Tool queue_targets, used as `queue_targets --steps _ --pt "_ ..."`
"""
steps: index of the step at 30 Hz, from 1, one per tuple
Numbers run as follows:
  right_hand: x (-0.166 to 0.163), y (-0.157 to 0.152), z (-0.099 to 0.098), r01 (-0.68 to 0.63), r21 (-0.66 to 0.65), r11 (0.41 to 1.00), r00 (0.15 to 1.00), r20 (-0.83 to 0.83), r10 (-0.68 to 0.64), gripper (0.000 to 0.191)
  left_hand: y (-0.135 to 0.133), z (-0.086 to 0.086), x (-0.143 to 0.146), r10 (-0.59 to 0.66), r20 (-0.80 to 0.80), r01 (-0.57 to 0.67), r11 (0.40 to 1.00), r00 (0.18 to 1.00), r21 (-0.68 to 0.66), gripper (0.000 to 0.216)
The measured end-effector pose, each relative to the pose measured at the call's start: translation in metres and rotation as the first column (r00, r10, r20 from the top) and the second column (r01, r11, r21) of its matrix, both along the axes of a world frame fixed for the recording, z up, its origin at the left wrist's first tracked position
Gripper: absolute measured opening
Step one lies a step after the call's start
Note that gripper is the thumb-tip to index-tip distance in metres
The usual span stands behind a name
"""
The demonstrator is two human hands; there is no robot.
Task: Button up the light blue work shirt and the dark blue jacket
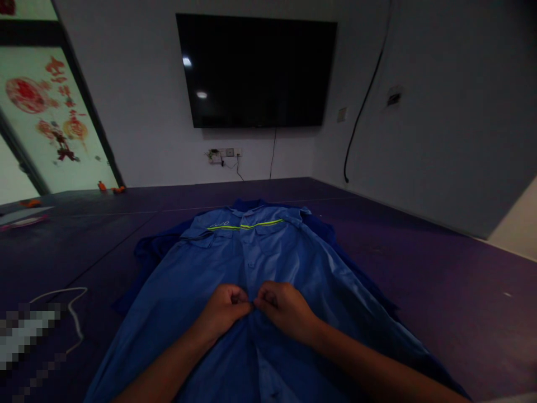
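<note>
A blue work shirt [201, 267] with a yellow-green stripe across the chest lies spread out, its collar pointing away from me. At the middle of its front placket, my left hand [229, 308] pinches the fabric between thumb and curled fingers. My right hand [283, 308] pinches the same placket from the other side, the two thumbs almost meeting. Whatever small part sits between the fingertips, perhaps a button, is hidden. Darker blue cloth [153, 249] shows beneath the shirt on both sides.
A dark purple mat floor [419, 268] surrounds the shirt. To the left lie a white cable [78, 319] and a blurred-out object [29, 330]. Small orange items [103, 186] stand by the glass door [50, 117]. A television [260, 73] hangs on the far wall.
</note>
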State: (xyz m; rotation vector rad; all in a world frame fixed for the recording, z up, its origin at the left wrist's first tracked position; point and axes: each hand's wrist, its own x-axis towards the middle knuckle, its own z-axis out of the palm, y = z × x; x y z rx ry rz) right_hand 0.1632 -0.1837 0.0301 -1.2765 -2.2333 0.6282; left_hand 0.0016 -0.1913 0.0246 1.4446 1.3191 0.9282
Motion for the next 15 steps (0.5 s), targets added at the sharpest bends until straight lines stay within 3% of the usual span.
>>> queue_targets --steps 7,10,15 --pt "-0.0023 0.0020 -0.0056 0.031 -0.062 0.998 0.998 -0.048 -0.034 0.016 -0.0005 0.0028 0.0006 0.005 -0.049 -0.006 1.000 0.999 -0.016 0.005" --pt "-0.0020 0.0003 -0.0037 0.025 0.033 0.999 0.998 0.052 -0.026 0.014 -0.0006 0.0033 0.0004 0.022 -0.028 -0.023 0.998 0.999 -0.052 0.009" --pt "-0.0008 -0.0028 0.0029 -0.091 0.182 0.979 0.964 0.263 0.041 0.017 -0.0018 0.0064 -0.0016 0.024 0.015 -0.021 0.990 1.000 -0.138 0.015"
